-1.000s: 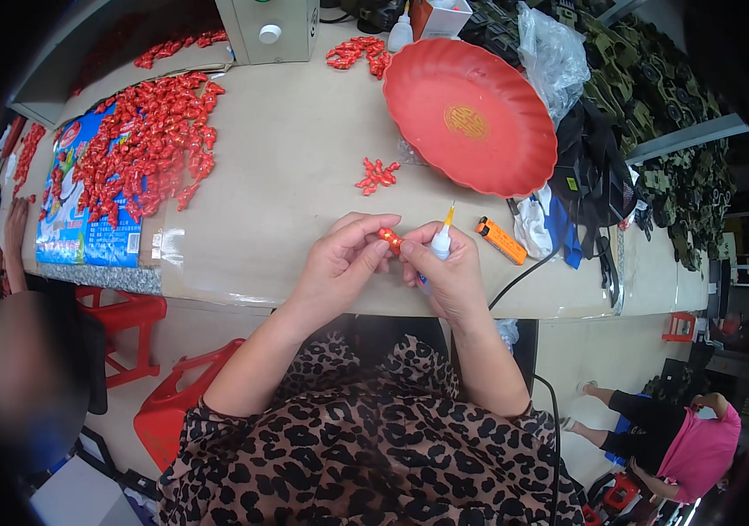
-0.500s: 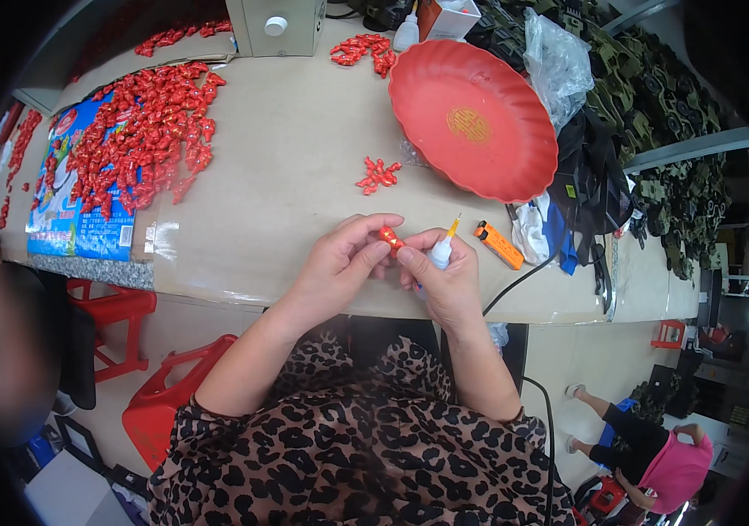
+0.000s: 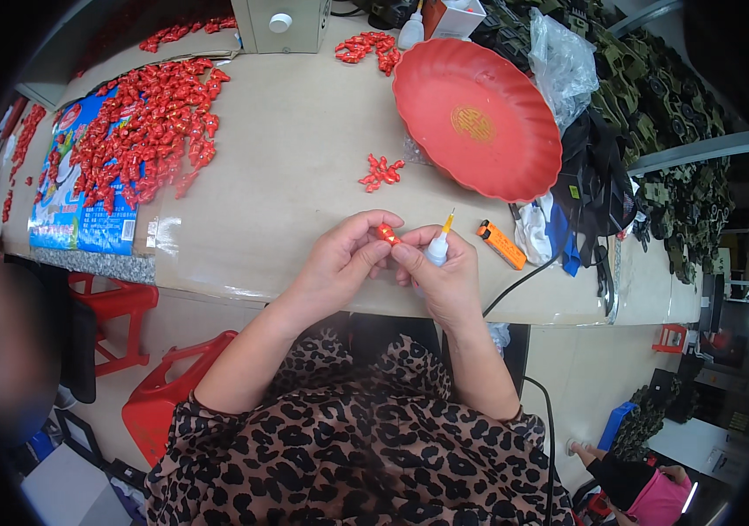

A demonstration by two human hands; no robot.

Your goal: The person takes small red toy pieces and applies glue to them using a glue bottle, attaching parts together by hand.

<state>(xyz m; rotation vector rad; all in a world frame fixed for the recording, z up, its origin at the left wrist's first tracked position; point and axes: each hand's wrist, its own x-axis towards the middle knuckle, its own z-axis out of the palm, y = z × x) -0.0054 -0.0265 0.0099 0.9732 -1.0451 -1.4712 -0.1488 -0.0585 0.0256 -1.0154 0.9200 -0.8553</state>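
Observation:
My left hand (image 3: 339, 263) pinches a small red plastic piece (image 3: 386, 233) between thumb and fingertips, just above the near edge of the table. My right hand (image 3: 441, 279) touches the same piece with its fingertips and grips a small white glue bottle (image 3: 438, 248) with a yellow nozzle pointing up. A little cluster of red pieces (image 3: 380, 172) lies on the table beyond my hands. A large heap of the same red pieces (image 3: 148, 131) covers a blue printed sheet at the far left.
A big red plastic tray (image 3: 479, 118) sits at the right back. An orange lighter-like tool (image 3: 501, 245) and a black cable (image 3: 523, 280) lie right of my hands. A beige box (image 3: 282, 24) stands at the back. Red stools (image 3: 111, 307) stand under the table; another person sits at left.
Both hands stay together at the table edge on the red piece and bottle. Only the view has shifted slightly.

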